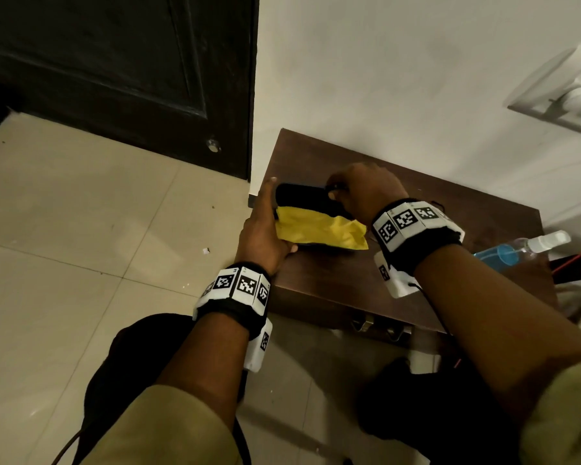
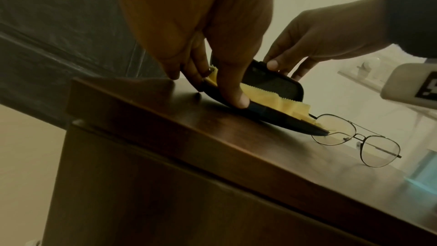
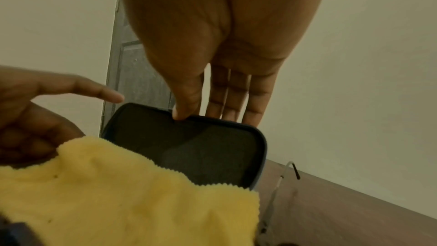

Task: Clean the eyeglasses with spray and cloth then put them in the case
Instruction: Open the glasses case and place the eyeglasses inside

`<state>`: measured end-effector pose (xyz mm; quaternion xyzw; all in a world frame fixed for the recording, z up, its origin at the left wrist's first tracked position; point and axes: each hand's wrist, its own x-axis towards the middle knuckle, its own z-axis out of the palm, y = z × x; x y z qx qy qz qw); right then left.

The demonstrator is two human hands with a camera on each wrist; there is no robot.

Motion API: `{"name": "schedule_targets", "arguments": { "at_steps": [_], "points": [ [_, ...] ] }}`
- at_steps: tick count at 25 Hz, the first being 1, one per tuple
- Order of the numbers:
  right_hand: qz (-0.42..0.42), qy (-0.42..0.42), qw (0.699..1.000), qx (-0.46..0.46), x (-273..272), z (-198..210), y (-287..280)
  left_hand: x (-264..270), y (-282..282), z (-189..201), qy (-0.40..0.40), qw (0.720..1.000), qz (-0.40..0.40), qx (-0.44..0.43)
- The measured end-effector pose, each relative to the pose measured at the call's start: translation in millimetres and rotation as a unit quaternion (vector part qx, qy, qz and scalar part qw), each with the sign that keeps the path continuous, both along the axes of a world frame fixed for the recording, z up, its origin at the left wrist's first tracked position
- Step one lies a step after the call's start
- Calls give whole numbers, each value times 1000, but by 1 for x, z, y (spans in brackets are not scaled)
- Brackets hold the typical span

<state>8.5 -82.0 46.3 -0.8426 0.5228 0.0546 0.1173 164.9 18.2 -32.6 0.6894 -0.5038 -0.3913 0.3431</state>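
— What does the case look like right now?

— Dark, flat, rounded at the corners, and it's standing open on the cabinet. The lid is tipped up toward the wall, and a yellow cloth with a zigzag edge lies over the lower half, spilling past its right end.

— And the glasses?

— Thin dark wire frame, clear lenses, sitting on the cabinet top just right of the case. One lens overlaps the cloth's corner in the left wrist view. They're under my right wrist, so the head view hides them.

— Where are your hands?

— My left hand is at the case's left end: thumb pressed on the near edge of the base, fingers bent round the end. My right hand is over the lid: thumb tip on the inner rim, straight fingers behind it, pinching the top edge.

— The spray?

— Clear bottle, blue liquid, white nozzle, lying at the cabinet's right end, well apart from both hands.
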Motion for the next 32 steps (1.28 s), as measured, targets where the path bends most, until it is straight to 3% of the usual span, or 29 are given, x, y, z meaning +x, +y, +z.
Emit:
{"name": "schedule_targets", "arguments": {
  "at_steps": [4, 8, 12, 19, 23, 26, 29, 32],
  "points": [
    [-42, 14, 998, -49, 6, -17, -11, 1, -1, 0, -13, 1000, -10, -8],
    [-61, 7, 997, -41, 9, -29, -13, 4, -4, 3, -11, 1000, -21, 2],
    [-114, -101, 988, -31, -3, -27, -1, 4, -7, 3, -22, 999, -36, 8],
    [-234, -269, 931, -83, -70, -15, 55, -3, -4, 9, -82, 996, -44, 7],
    [-361, -310, 875, -89, -130, -16, 72, -15, 1, 29, -224, 974, -36, -15],
    [-413, -310, 854, -67, -159, -24, 76, -39, 5, 49, -280, 956, -36, -81],
    [-445, -302, 843, -27, -171, -36, 77, -74, -3, 52, -264, 953, -109, -96],
    [-498, -301, 813, 14, -178, -54, 75, -100, -11, 43, -268, 947, -154, -91]
  ]
}}
